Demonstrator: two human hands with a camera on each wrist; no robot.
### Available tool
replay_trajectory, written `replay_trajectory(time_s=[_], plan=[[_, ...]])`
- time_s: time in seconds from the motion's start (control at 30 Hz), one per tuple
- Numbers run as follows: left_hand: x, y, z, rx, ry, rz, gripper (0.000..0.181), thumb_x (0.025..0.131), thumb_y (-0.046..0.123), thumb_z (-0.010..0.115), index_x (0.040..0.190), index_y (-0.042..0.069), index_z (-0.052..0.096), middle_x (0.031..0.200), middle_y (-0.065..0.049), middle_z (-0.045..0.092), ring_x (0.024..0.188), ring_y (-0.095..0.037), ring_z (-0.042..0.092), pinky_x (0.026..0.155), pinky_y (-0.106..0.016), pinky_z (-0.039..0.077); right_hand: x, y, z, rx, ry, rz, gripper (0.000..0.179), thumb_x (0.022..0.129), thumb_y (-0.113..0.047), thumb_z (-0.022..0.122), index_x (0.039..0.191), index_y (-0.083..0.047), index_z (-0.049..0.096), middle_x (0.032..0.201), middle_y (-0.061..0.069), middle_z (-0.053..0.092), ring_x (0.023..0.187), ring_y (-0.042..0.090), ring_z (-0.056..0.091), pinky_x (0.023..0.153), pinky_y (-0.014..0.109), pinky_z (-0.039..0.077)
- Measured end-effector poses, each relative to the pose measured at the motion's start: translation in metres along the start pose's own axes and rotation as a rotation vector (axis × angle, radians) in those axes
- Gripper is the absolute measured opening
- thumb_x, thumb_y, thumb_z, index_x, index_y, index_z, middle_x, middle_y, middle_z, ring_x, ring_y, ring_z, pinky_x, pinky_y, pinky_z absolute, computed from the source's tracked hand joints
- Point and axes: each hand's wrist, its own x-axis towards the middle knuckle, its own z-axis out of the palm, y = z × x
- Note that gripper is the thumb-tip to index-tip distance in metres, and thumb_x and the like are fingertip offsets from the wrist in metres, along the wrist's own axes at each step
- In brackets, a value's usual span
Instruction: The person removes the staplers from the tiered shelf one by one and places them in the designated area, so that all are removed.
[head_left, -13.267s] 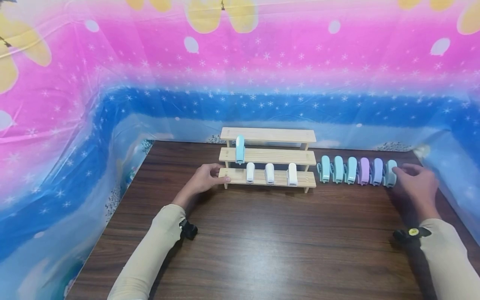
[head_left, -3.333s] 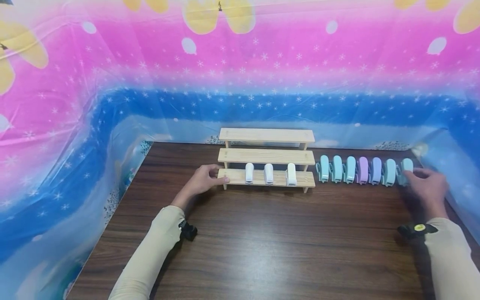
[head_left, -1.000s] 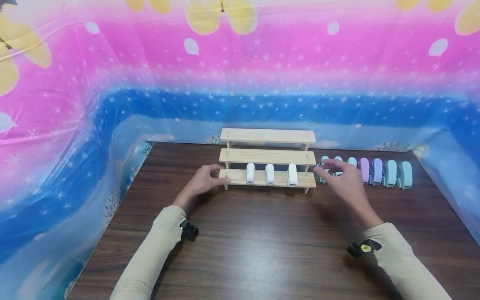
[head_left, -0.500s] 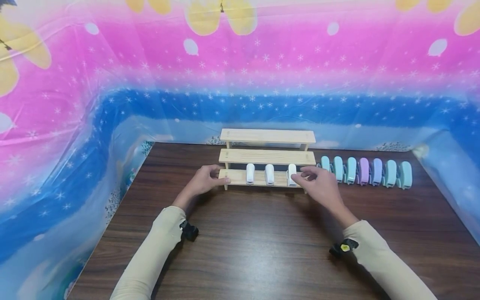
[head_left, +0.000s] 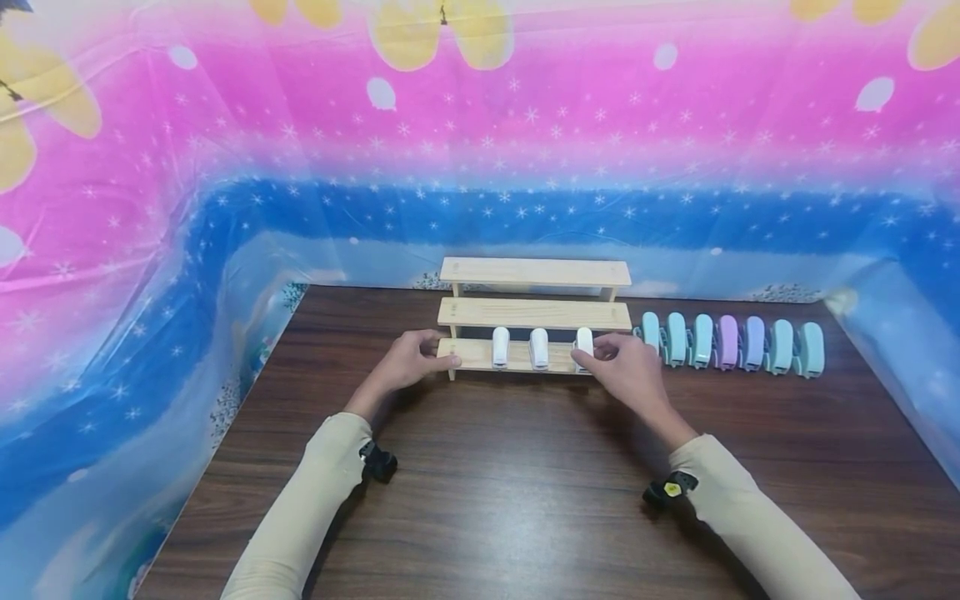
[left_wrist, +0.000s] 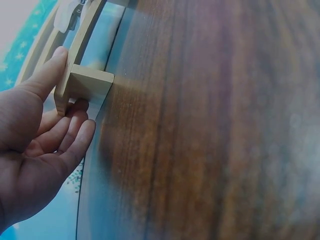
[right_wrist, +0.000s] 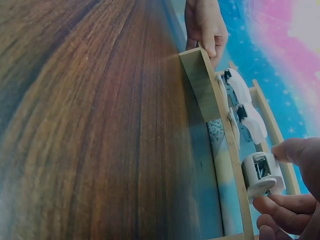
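My left hand (head_left: 408, 357) grips the left end of a three-tier wooden display stand (head_left: 534, 313), thumb on top of the lowest shelf and fingers beneath, as the left wrist view shows. On that shelf stand three white mini staplers: a left one (head_left: 500, 347), a middle one (head_left: 538, 348) and a right one (right_wrist: 262, 175). My right hand (head_left: 633, 371) pinches the right one between thumb and fingers; it still sits on the shelf. The fingers partly cover it in the head view. No stapler is on the two upper shelves.
To the stand's right, a row of mini staplers runs across the brown wooden table (head_left: 480, 500): several teal ones (head_left: 701, 342), a purple one (head_left: 726, 342) and a periwinkle one (head_left: 752, 343). A patterned cloth backdrop (head_left: 525, 208) hangs behind the table and along its sides.
A teal stapler has left the middle shelf and now ends the row, where my right hand released it. That hand has since moved left and taken hold of the right white stapler. Left hand unchanged.
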Motion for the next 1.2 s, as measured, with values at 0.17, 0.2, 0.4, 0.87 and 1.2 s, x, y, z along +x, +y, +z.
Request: replay_trajectory(time_s=[0.17, 0.2, 0.4, 0.87, 1.2], plan=[[0.0, 0.0, 0.001, 0.0, 0.002, 0.0, 0.058, 0.093, 0.036, 0.078, 0.135, -0.001, 0.061, 0.12, -0.017, 0.071, 0.102, -0.026, 0.068, 0.083, -0.04, 0.056, 0.0, -0.001, 0.001, -0.004, -0.002, 0.007, 0.045, 0.087, -0.045, 0.079, 0.109, -0.006, 0.077, 0.094, 0.01, 0.075, 0.085, 0.025, 0.069, 0.074, 0.04, 0.053], [0.0, 0.0, 0.001, 0.001, 0.002, 0.0, 0.059, 0.093, 0.036, 0.077, 0.135, -0.001, 0.061, 0.12, -0.017, 0.071, 0.102, -0.027, 0.068, 0.083, -0.04, 0.056, 0.0, -0.001, 0.001, -0.005, 0.0, 0.005, 0.044, 0.087, -0.045, 0.079, 0.108, -0.006, 0.077, 0.093, 0.01, 0.075, 0.084, 0.025, 0.069, 0.073, 0.04, 0.052], [0.001, -0.001, 0.001, -0.002, -0.004, 0.001, 0.061, 0.093, 0.037, 0.077, 0.137, -0.001, 0.059, 0.122, -0.019, 0.07, 0.106, -0.029, 0.068, 0.085, -0.042, 0.056, 0.003, -0.002, 0.001, 0.002, 0.023, -0.007, 0.033, 0.086, -0.038, 0.08, 0.1, -0.008, 0.078, 0.087, 0.007, 0.075, 0.079, 0.022, 0.067, 0.07, 0.037, 0.049], [0.001, 0.0, 0.0, -0.007, -0.004, 0.004, 0.058, 0.093, 0.035, 0.078, 0.134, -0.001, 0.061, 0.121, -0.018, 0.071, 0.107, -0.029, 0.067, 0.086, -0.042, 0.055, -0.008, -0.001, -0.019, 0.089, 0.067, -0.01, 0.04, 0.087, -0.038, 0.08, 0.111, -0.006, 0.076, 0.097, 0.011, 0.076, 0.082, 0.025, 0.066, 0.067, 0.035, 0.05], [0.001, 0.0, 0.0, -0.006, -0.001, 0.017, 0.054, 0.093, 0.034, 0.077, 0.132, 0.0, 0.063, 0.12, -0.017, 0.071, 0.104, -0.028, 0.068, 0.084, -0.041, 0.056, -0.02, 0.011, -0.042, 0.07, 0.121, -0.016, 0.038, 0.088, -0.036, 0.08, 0.11, -0.006, 0.076, 0.092, 0.011, 0.076, 0.078, 0.024, 0.067, 0.068, 0.034, 0.049]])
